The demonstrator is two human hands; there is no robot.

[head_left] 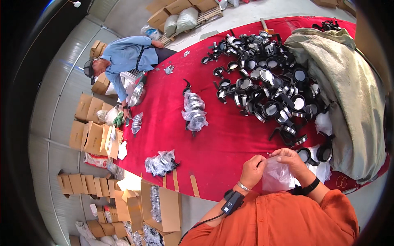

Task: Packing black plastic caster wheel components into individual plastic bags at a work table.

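Note:
Near the front edge of the red-covered table, a clear plastic bag hangs between my hands. My left hand pinches its upper left edge with closed fingers. My right hand grips the top of the bag on the other side, fingers bent together. Whether anything is inside the bag I cannot tell. Just beyond my right hand lie a few black-and-silver round parts with black handles. More of the same parts form a large heap farther off. White plastic bags lie beside my right wrist.
Bagged bundles of parts lie mid-table, with another bundle at the left front edge. Crumpled beige cloth covers the right side. A person in blue reaches over the far left edge. Open cartons stand below left.

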